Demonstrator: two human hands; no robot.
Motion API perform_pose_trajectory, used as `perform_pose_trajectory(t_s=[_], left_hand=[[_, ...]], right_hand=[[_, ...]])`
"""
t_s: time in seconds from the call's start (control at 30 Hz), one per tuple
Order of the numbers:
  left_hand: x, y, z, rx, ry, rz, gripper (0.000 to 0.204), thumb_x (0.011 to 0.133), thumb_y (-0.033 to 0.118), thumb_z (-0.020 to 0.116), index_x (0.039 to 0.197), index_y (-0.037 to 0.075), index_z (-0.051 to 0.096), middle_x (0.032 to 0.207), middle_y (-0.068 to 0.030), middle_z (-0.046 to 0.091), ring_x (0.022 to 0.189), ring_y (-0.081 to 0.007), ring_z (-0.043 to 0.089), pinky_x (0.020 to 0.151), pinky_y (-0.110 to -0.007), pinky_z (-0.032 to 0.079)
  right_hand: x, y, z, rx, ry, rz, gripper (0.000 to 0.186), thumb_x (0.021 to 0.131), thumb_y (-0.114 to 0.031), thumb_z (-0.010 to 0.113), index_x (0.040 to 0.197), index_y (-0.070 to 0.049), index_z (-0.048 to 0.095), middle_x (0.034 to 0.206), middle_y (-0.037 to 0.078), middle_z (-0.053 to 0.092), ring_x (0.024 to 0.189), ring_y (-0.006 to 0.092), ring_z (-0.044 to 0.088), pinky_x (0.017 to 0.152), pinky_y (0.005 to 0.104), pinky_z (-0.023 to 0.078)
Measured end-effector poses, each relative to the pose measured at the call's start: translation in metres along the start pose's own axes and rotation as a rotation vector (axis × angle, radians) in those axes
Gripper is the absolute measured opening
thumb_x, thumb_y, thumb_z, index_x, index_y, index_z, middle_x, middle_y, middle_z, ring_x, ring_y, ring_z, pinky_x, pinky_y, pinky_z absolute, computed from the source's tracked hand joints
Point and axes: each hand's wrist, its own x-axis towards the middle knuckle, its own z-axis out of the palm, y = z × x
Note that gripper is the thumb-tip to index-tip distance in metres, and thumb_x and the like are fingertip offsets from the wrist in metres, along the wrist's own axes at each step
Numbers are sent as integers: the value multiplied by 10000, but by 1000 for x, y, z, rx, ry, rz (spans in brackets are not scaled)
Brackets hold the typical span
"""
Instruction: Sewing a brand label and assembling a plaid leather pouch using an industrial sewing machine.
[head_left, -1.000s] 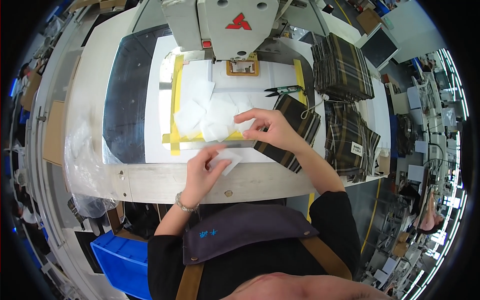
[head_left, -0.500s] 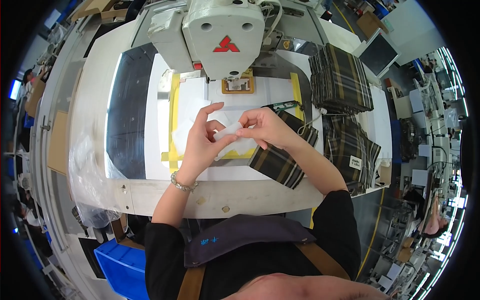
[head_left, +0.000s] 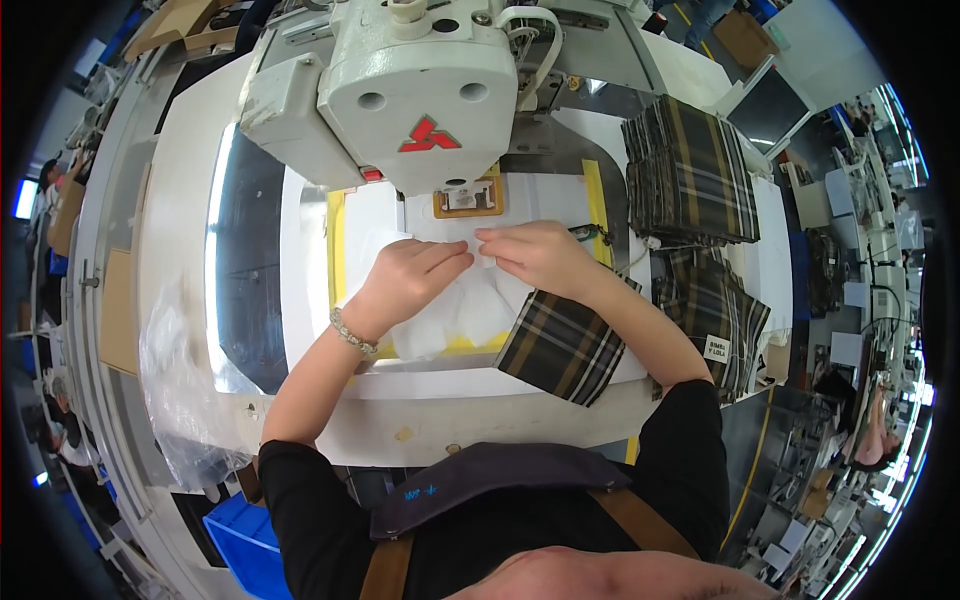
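Note:
My left hand (head_left: pixel 415 280) and my right hand (head_left: pixel 542 258) meet fingertip to fingertip over the machine bed, both closed. A small thin white sheet (head_left: pixel 486 262) shows at their fingertips, pinched between thumbs and fingers; much of it is hidden. Below them lie loose, crumpled white sheets (head_left: pixel 445 320). Just in front of my right forearm is a dark plaid fabric piece (head_left: pixel 563 350). Beyond my fingers, a small yellow-brown clamp frame (head_left: pixel 468 205) sits beneath the head of a large white sewing machine (head_left: pixel 420 110).
Stacked plaid fabric pieces (head_left: pixel 690 170) stand at the right, with more plaid pieces (head_left: pixel 705 300) nearer. Yellow tape (head_left: pixel 597 205) marks the white bed. Clear plastic film (head_left: pixel 180 390) hangs at the left edge, above a blue crate (head_left: pixel 245 535). A monitor (head_left: pixel 770 105) stands far right.
My left hand's spread fingers have closed together, and both hands have moved slightly away from me. The white sheet, plainly seen between them before, is now mostly covered. The view has shifted.

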Motion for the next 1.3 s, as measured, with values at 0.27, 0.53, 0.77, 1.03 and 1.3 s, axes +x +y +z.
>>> perform_pose_trajectory(t_s=[0.27,0.53,0.77,1.03,1.3], left_hand=[[10,-22,18,232,-65,211,175,698,54,650,872,37,655,922,-74,682,683,-136,645,551,-255,496],[4,-22,22,273,-89,180,191,723,38,650,910,15,681,1015,-124,690,844,-207,698,746,-305,581],[-1,-23,26,256,-145,112,201,738,49,650,933,14,676,1058,-128,688,890,-230,700,791,-312,584],[2,-20,23,272,-150,14,231,749,71,639,969,8,666,1028,-125,681,912,-226,682,799,-322,564],[3,-21,27,176,-155,-5,208,787,79,620,977,5,663,1032,-127,679,940,-225,682,850,-344,555]], right_hand=[[-3,14,12,-280,74,-74,160,723,-88,708,881,-78,683,1052,35,685,745,205,675,660,317,541],[-1,12,14,-394,61,-119,198,738,-83,641,922,-27,685,1048,101,683,889,223,689,794,323,562],[-4,11,20,-520,74,-114,241,729,-95,673,953,-8,680,1018,112,681,886,233,687,823,326,555],[-3,8,23,-552,89,-71,230,730,-117,723,934,-17,684,994,103,685,903,220,683,815,321,540],[0,6,23,-545,111,-151,190,733,-122,720,894,-26,688,1003,98,696,930,214,677,828,323,520]])
